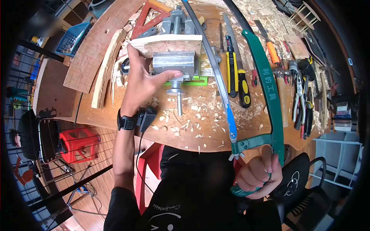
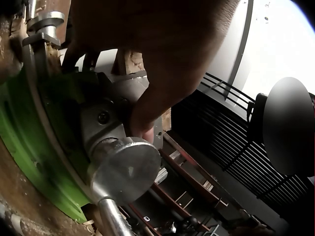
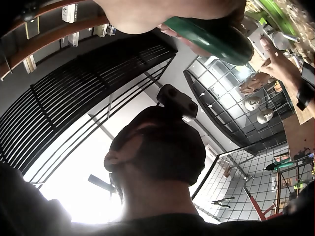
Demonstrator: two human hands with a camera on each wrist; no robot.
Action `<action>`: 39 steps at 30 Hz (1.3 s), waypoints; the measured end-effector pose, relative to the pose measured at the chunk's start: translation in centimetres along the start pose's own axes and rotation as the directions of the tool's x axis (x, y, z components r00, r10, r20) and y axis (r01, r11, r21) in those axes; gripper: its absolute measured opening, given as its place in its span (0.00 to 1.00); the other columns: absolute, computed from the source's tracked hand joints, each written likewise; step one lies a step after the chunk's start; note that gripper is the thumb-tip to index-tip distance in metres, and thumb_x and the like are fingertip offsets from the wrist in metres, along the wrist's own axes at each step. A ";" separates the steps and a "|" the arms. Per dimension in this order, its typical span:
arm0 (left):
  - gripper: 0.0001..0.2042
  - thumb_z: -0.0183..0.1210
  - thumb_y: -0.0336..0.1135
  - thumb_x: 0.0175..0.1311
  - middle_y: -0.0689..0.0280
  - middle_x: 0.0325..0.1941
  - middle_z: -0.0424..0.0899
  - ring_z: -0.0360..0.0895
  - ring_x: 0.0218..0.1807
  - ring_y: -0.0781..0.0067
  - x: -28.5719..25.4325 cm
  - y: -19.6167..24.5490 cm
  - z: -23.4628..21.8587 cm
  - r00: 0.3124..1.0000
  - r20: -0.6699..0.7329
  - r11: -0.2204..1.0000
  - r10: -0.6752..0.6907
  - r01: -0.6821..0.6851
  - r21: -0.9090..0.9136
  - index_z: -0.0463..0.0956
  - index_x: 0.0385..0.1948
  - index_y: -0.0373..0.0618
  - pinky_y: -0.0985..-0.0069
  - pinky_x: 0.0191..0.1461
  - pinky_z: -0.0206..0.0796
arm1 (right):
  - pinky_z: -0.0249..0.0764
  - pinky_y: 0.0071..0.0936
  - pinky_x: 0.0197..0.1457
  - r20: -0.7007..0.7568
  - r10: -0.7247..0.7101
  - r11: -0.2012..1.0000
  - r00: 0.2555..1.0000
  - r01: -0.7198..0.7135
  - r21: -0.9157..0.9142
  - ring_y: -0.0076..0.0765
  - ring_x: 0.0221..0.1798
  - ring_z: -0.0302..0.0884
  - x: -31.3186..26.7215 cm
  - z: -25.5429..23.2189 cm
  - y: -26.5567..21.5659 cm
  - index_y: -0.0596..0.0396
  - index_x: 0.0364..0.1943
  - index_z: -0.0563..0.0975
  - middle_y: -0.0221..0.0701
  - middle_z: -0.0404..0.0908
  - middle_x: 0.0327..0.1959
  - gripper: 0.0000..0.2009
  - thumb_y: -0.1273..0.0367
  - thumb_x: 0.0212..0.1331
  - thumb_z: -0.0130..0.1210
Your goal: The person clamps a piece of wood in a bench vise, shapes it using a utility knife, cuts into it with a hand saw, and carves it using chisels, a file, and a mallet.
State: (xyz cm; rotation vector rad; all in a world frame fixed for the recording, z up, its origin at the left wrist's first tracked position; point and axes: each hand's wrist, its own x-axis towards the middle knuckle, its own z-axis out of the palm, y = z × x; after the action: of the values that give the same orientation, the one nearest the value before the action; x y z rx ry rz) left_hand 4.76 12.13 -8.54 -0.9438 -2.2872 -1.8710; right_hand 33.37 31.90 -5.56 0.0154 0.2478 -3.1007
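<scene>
A pale block of wood [image 1: 165,44] with a curved top edge is clamped upright in a grey bench vise [image 1: 174,61] with a green base [image 2: 29,132]. My left hand [image 1: 140,82] grips the vise from its left side, thumb along the front jaw and index finger up at the wood's left end. My right hand [image 1: 257,175] is wrapped round the handle of a green hacksaw [image 1: 266,77] near the bench's front edge. Its blade [image 1: 219,77] points away from me and passes by the wood's right end. In the right wrist view, the green handle [image 3: 211,39] sits under my fingers.
Wood shavings cover the bench [image 1: 192,131]. Right of the vise lie a yellow utility knife [image 1: 232,71], a file [image 1: 243,88], an orange-handled chisel [image 1: 271,50] and pliers [image 1: 298,100]. Boards [image 1: 102,42] and a red set square [image 1: 144,17] are at the left; a red stool [image 1: 79,144] stands below.
</scene>
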 end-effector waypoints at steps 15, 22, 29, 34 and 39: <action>0.48 0.78 0.30 0.48 0.45 0.66 0.66 0.67 0.69 0.56 -0.1 0.2 -0.1 0.998 0.055 0.999 0.021 -0.018 -0.051 0.47 0.66 0.37 0.63 0.76 0.58 | 0.57 0.18 0.24 -0.016 -0.095 0.994 0.995 0.093 -0.056 0.14 0.18 0.54 7.3 0.9 2.8 0.43 0.29 0.63 0.15 0.59 0.18 0.17 0.56 0.79 0.35; 0.45 0.77 0.29 0.49 0.47 0.64 0.69 0.69 0.67 0.57 0.2 -0.9 0.0 0.996 0.035 0.994 0.078 -0.081 0.077 0.49 0.64 0.37 0.65 0.73 0.61 | 0.61 0.22 0.27 0.119 -0.130 0.991 0.984 0.128 0.027 0.18 0.22 0.59 9.3 -0.4 3.6 0.45 0.29 0.64 0.19 0.62 0.20 0.18 0.57 0.80 0.33; 0.34 0.78 0.30 0.49 0.52 0.53 0.81 0.79 0.58 0.66 0.8 0.9 -0.6 0.997 0.037 0.986 -0.075 0.080 -0.149 0.66 0.55 0.33 0.70 0.64 0.70 | 0.58 0.18 0.25 0.072 -0.100 0.993 0.992 0.095 0.068 0.15 0.19 0.56 9.3 0.0 2.6 0.42 0.28 0.64 0.15 0.59 0.19 0.18 0.56 0.79 0.34; 0.29 0.77 0.28 0.50 0.54 0.49 0.85 0.83 0.52 0.69 0.7 0.8 -0.7 0.976 0.008 0.976 -0.219 0.219 -0.017 0.70 0.52 0.33 0.71 0.59 0.74 | 0.60 0.20 0.22 0.028 -0.106 0.991 0.994 0.104 0.082 0.17 0.20 0.60 9.0 0.2 2.7 0.44 0.27 0.63 0.19 0.62 0.19 0.18 0.57 0.80 0.35; 0.27 0.77 0.30 0.50 0.54 0.47 0.86 0.83 0.50 0.69 0.6 0.5 -0.1 0.992 -0.027 0.977 -0.127 0.121 -0.174 0.72 0.50 0.34 0.71 0.58 0.74 | 0.60 0.20 0.22 0.014 -0.099 0.993 0.995 0.098 0.063 0.17 0.20 0.60 9.0 0.5 2.7 0.44 0.27 0.64 0.19 0.62 0.19 0.18 0.57 0.80 0.35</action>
State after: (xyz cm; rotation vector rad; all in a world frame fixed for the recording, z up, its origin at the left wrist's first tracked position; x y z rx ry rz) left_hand 4.46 12.34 -7.84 -0.7906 -2.2411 -2.1462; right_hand 24.50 28.90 -5.58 -0.0219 0.1554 -3.2043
